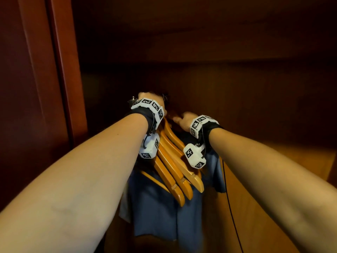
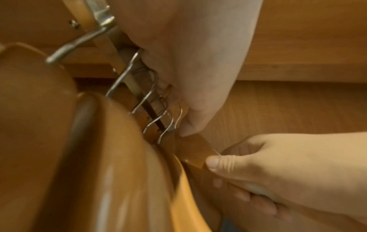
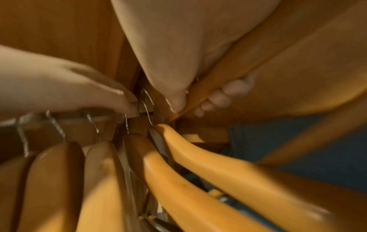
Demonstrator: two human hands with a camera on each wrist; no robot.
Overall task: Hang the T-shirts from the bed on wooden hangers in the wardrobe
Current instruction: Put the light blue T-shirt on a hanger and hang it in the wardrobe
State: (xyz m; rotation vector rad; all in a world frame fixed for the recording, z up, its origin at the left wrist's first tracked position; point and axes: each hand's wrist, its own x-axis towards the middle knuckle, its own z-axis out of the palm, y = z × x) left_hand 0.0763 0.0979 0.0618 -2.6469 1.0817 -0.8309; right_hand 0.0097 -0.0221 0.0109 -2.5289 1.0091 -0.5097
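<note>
Several wooden hangers (image 1: 173, 161) hang by metal hooks (image 2: 151, 92) from the wardrobe rail (image 2: 127, 75). My right hand (image 3: 190, 103) grips the arm of one wooden hanger (image 3: 224, 69), thumb on top and fingers curled under it. This hand shows at the lower right of the left wrist view (image 2: 218, 169). My left hand (image 2: 178, 125) is up at the rail, its fingertips (image 3: 129, 108) pinching that hanger's hook (image 3: 147, 113). A blue T-shirt (image 1: 158, 207) hangs below the bare hangers. Both hands (image 1: 145, 96) (image 1: 180, 118) are partly hidden behind the wrist devices.
The wardrobe's dark wooden door edge (image 1: 60, 70) stands at the left. Its back wall (image 1: 237, 99) and right side panel (image 1: 273, 179) close in the space. A metal bracket (image 2: 83, 42) holds the rail. A black cable (image 1: 231, 207) dangles from my right wrist.
</note>
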